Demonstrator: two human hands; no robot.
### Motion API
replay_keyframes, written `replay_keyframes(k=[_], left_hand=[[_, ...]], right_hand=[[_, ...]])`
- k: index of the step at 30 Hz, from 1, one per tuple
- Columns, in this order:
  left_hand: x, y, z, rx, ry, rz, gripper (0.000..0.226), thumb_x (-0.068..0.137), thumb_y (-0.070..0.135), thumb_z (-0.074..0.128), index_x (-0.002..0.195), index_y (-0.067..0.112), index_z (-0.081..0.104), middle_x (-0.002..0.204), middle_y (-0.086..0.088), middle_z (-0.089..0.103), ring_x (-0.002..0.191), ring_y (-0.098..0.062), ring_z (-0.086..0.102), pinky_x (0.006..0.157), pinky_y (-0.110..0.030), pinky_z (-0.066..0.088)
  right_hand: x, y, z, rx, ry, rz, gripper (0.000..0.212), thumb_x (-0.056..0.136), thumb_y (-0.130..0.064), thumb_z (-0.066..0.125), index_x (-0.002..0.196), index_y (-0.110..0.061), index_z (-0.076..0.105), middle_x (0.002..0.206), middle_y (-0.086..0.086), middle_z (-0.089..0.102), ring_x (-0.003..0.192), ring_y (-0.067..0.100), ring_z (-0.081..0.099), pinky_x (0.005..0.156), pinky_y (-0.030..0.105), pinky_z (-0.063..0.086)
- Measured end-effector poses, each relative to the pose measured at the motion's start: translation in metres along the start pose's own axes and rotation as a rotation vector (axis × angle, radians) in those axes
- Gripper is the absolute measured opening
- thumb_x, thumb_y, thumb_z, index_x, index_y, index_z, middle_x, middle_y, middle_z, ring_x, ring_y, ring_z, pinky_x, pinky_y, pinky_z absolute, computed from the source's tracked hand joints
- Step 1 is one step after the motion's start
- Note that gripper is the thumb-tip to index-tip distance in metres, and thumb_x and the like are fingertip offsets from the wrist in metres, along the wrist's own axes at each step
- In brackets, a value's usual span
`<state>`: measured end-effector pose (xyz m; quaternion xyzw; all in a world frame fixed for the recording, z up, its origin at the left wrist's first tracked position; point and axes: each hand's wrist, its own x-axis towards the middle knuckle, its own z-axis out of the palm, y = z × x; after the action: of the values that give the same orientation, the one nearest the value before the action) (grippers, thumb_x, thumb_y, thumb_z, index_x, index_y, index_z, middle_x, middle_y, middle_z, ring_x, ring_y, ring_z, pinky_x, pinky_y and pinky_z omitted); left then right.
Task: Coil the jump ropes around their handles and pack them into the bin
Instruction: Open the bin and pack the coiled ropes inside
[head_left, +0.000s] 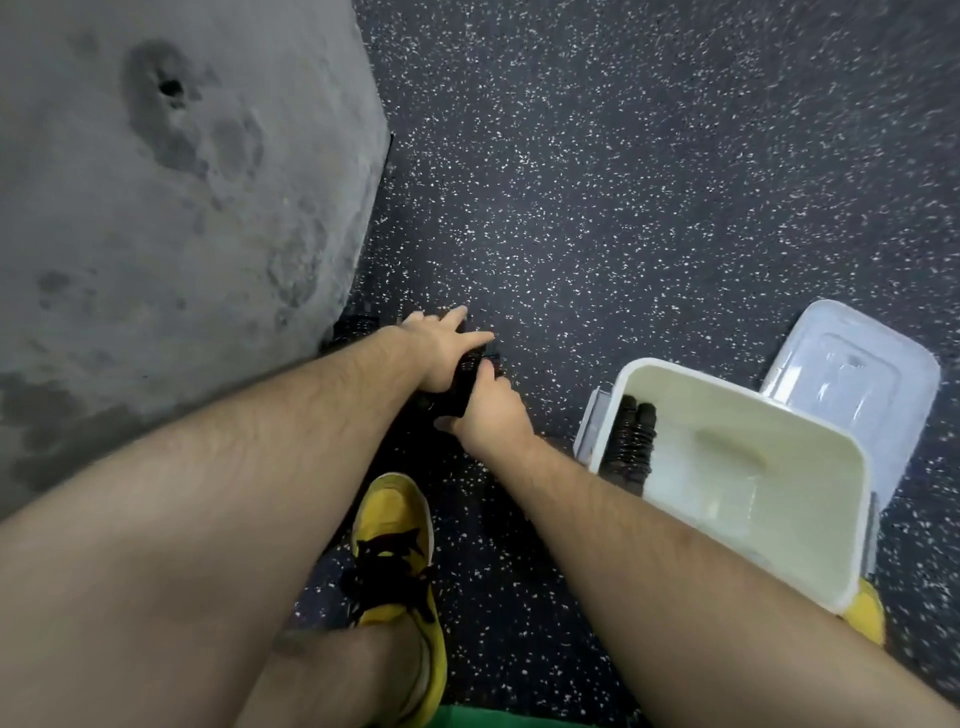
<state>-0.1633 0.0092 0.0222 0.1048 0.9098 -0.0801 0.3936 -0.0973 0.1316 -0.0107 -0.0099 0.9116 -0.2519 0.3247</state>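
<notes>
Both hands meet low over the speckled floor on a black jump rope bundle. My left hand holds its upper part, two fingers stretched out forward. My right hand grips the lower end of the black handles from the right. The rope itself is mostly hidden by the hands and hard to tell against the dark floor. A white bin stands open to the right, and a coiled black jump rope lies against its left inner wall.
The bin's clear lid lies on the floor behind the bin. A grey concrete wall or block fills the left side. My yellow shoe stands below the hands; another yellow shoe shows beside the bin.
</notes>
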Motion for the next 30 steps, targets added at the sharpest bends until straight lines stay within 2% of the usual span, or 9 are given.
replay_keyframes(k=[4, 9, 12, 14, 18, 21, 25, 27, 30], left_hand=[[0.007, -0.002, 0.007, -0.011, 0.024, 0.033, 0.086, 0.082, 0.032, 0.072, 0.152, 0.045, 0.025, 0.168, -0.009, -0.015, 0.133, -0.035, 0.046, 0.117, -0.044, 0.030], [-0.008, 0.002, 0.003, -0.158, 0.091, 0.129, 0.072, 0.084, 0.026, 0.067, 0.149, 0.039, 0.038, 0.170, -0.006, 0.000, 0.141, -0.034, 0.039, 0.120, -0.044, 0.026], [-0.017, 0.010, 0.000, -0.248, 0.111, 0.142, 0.071, 0.083, 0.014, 0.063, 0.145, 0.043, 0.041, 0.170, -0.001, -0.002, 0.144, -0.033, 0.038, 0.118, -0.040, 0.033], [-0.024, 0.014, -0.002, -0.277, 0.141, 0.169, 0.073, 0.081, 0.011, 0.061, 0.142, 0.046, 0.042, 0.169, 0.006, -0.004, 0.143, -0.030, 0.040, 0.113, -0.037, 0.039], [-0.046, 0.021, -0.011, -0.286, 0.170, 0.274, 0.080, 0.082, 0.010, 0.063, 0.149, 0.046, 0.039, 0.168, 0.015, -0.003, 0.143, -0.022, 0.040, 0.106, -0.027, 0.042], [-0.064, 0.029, -0.032, -0.285, 0.202, 0.308, 0.089, 0.082, 0.011, 0.066, 0.150, 0.055, 0.030, 0.167, 0.018, -0.006, 0.134, -0.020, 0.048, 0.090, -0.017, 0.046], [-0.079, 0.065, -0.073, -0.298, 0.323, 0.267, 0.103, 0.083, 0.017, 0.074, 0.155, 0.056, 0.011, 0.169, 0.003, -0.012, 0.114, -0.027, 0.060, 0.090, -0.029, 0.046], [-0.082, 0.092, -0.090, -0.386, 0.329, 0.305, 0.105, 0.085, 0.013, 0.070, 0.157, 0.051, 0.003, 0.169, -0.002, -0.008, 0.126, -0.031, 0.056, 0.098, -0.033, 0.046], [-0.090, 0.140, -0.107, -0.470, 0.344, 0.427, 0.099, 0.087, 0.000, 0.060, 0.161, 0.037, 0.006, 0.165, 0.000, 0.016, 0.132, -0.027, 0.050, 0.105, -0.030, 0.041]], right_hand=[[0.010, 0.004, 0.005, 0.026, 0.044, -0.005, 0.075, 0.079, -0.038, 0.082, 0.132, -0.005, 0.041, 0.128, 0.016, 0.055, 0.117, 0.033, 0.058, 0.098, 0.043, 0.049], [0.004, 0.018, -0.007, 0.044, 0.079, -0.067, 0.058, 0.078, -0.038, 0.077, 0.120, -0.007, 0.053, 0.112, 0.011, 0.062, 0.101, 0.030, 0.064, 0.084, 0.038, 0.054], [-0.001, 0.021, -0.017, 0.120, 0.105, -0.063, 0.051, 0.072, -0.041, 0.073, 0.110, -0.010, 0.058, 0.098, 0.007, 0.067, 0.087, 0.027, 0.068, 0.069, 0.032, 0.054], [-0.009, 0.027, -0.025, 0.161, 0.129, -0.079, 0.049, 0.074, -0.041, 0.073, 0.108, -0.009, 0.059, 0.095, 0.005, 0.067, 0.082, 0.025, 0.066, 0.066, 0.031, 0.052], [-0.034, 0.046, -0.046, 0.262, 0.147, -0.158, 0.034, 0.077, -0.038, 0.074, 0.099, -0.015, 0.061, 0.084, -0.002, 0.067, 0.074, 0.018, 0.063, 0.062, 0.030, 0.047], [-0.060, 0.061, -0.072, 0.341, 0.179, -0.241, 0.023, 0.078, -0.034, 0.073, 0.089, -0.021, 0.059, 0.075, -0.009, 0.063, 0.066, 0.008, 0.059, 0.058, 0.025, 0.040], [-0.107, 0.081, -0.109, 0.471, 0.282, -0.272, 0.024, 0.077, -0.035, 0.072, 0.097, -0.027, 0.061, 0.081, -0.007, 0.070, 0.069, 0.011, 0.066, 0.066, 0.038, 0.057], [-0.129, 0.095, -0.122, 0.512, 0.340, -0.260, 0.032, 0.074, -0.038, 0.073, 0.101, -0.033, 0.058, 0.086, -0.007, 0.070, 0.073, 0.013, 0.068, 0.073, 0.041, 0.058], [-0.157, 0.125, -0.133, 0.559, 0.416, -0.215, 0.037, 0.074, -0.032, 0.078, 0.099, -0.041, 0.052, 0.091, -0.009, 0.069, 0.079, 0.011, 0.068, 0.076, 0.040, 0.057]])
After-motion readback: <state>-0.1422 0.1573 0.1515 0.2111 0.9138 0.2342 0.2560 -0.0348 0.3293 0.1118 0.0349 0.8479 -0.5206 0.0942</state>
